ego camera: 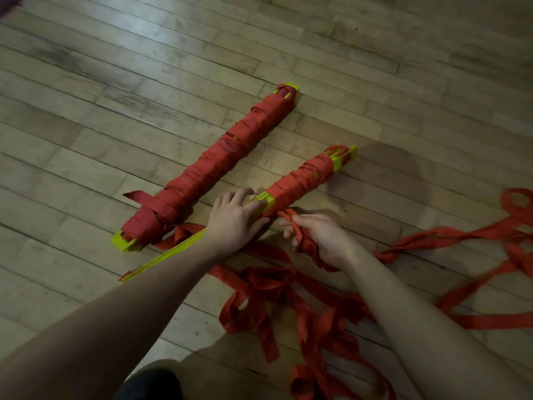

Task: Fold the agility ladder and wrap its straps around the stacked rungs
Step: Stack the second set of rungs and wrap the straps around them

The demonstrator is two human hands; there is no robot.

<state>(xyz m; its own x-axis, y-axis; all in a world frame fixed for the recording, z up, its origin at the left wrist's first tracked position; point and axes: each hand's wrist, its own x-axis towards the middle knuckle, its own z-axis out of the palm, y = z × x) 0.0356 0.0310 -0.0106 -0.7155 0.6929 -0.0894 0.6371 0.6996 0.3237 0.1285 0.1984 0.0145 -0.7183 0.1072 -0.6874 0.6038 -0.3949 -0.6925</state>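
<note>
A stack of yellow-green rungs [265, 199] lies diagonally on the wooden floor, its far half bound in red strap [302, 177]. My left hand [236, 217] lies over the bare middle of the stack, fingers curled round it. My right hand [320, 238] grips a bunch of red strap [305, 243] just right of the stack. The stack's near end [161, 256] shows bare yellow-green under my left forearm. Loose strap [274, 284] trails in loops across the floor below and to the right.
A second rung bundle [213, 168], wrapped in red strap along nearly its whole length, lies parallel on the left. More strap loops [516, 215] spread at the far right. A dark shape [150, 385] sits at the bottom edge. Bare floorboards [144, 53] lie beyond.
</note>
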